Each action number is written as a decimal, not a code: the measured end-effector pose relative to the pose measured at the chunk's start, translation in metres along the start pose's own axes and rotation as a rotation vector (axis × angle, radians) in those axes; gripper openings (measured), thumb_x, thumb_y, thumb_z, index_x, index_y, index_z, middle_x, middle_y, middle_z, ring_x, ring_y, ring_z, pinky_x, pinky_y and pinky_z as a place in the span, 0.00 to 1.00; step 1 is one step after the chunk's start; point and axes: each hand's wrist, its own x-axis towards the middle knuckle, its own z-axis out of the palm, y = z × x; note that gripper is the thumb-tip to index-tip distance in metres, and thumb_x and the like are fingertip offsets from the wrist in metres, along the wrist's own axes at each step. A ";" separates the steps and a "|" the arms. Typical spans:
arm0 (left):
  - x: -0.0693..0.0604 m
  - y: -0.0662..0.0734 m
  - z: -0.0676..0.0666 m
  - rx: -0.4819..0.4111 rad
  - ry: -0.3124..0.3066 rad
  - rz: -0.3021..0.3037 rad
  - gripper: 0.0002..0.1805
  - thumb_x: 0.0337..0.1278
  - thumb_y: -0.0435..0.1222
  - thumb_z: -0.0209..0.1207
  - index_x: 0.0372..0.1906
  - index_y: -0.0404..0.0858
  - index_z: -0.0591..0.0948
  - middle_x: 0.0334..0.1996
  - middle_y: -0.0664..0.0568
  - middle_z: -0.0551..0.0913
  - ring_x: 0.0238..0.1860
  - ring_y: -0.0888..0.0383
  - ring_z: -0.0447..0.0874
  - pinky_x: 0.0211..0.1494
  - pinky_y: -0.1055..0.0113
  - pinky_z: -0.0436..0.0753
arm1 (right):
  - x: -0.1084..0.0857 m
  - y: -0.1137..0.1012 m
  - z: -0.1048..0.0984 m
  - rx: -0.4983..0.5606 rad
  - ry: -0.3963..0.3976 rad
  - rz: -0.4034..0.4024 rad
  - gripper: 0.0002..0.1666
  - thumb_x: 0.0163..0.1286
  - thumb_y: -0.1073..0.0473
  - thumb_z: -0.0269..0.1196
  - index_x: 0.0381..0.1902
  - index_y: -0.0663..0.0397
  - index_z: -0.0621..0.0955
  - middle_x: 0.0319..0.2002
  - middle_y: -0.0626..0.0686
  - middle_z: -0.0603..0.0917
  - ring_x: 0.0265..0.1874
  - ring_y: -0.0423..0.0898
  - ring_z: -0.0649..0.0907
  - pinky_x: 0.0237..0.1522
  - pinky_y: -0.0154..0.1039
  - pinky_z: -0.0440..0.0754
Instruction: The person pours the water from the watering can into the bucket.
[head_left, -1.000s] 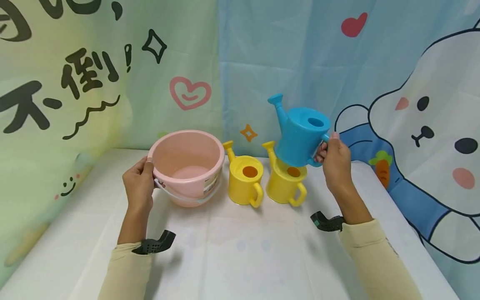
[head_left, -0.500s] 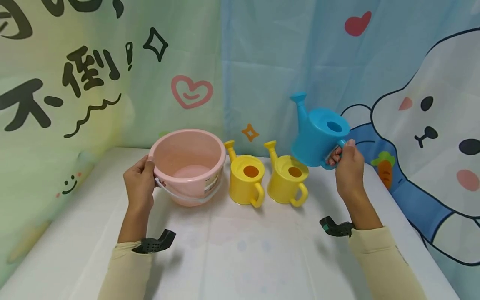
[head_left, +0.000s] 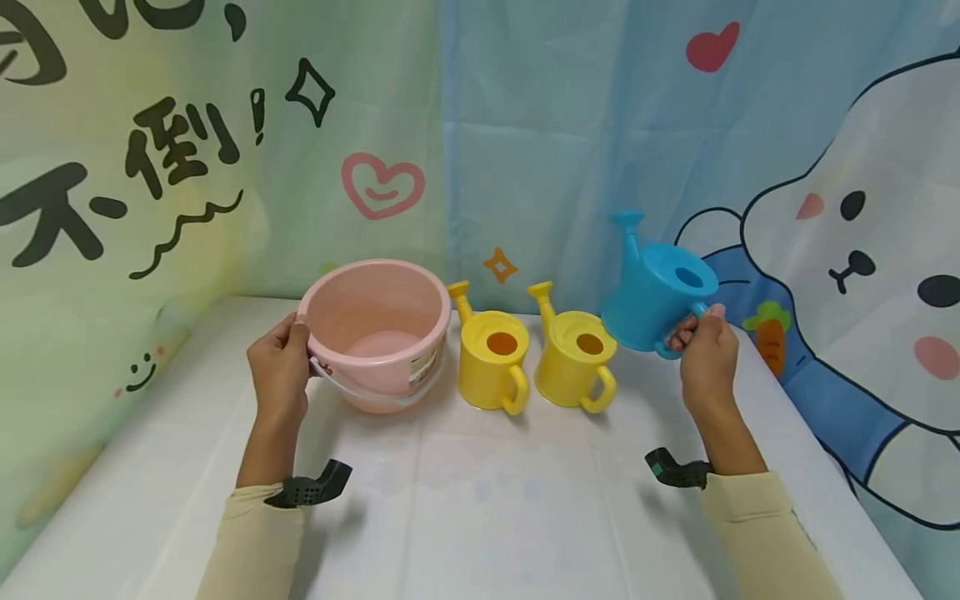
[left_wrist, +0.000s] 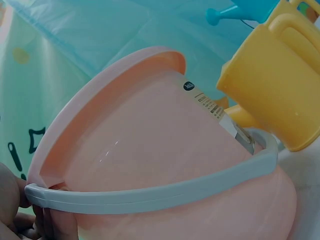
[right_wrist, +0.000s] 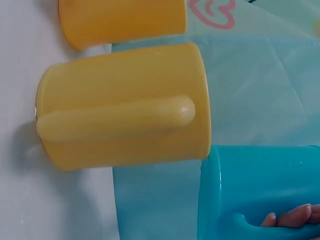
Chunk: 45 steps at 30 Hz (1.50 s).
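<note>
My left hand (head_left: 279, 367) grips the left rim of a pink bucket (head_left: 375, 379), thumb on the outside near where the pale handle (left_wrist: 150, 200) joins. The bucket is upright on the table, its inside facing me. With my right hand (head_left: 707, 354) I hold a blue watering can (head_left: 656, 300) by its handle, raised above the table and slightly tilted, spout to the left. Between bucket and blue can stand two yellow watering cans, one nearer the bucket (head_left: 491, 371) and one nearer the blue can (head_left: 572, 375). In the right wrist view, fingers (right_wrist: 295, 217) curl through the blue handle.
A white cloth (head_left: 480, 517) covers the table. Behind it hangs a printed fabric backdrop (head_left: 525, 125) with hearts, writing and a white cartoon animal at right. Each wrist wears a black camera, such as the left one (head_left: 311, 487).
My right hand has carried the blue watering can to the right, away from above the right yellow can, and lower in the last half second. The left hand and bucket have stayed put.
</note>
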 end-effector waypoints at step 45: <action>0.001 -0.001 0.001 -0.005 0.015 -0.021 0.25 0.72 0.42 0.52 0.67 0.35 0.72 0.38 0.40 0.78 0.16 0.63 0.76 0.21 0.74 0.81 | 0.001 0.055 -0.005 -0.254 -0.102 0.144 0.32 0.80 0.43 0.28 0.38 0.62 0.69 0.28 0.51 0.68 0.28 0.43 0.69 0.31 0.36 0.68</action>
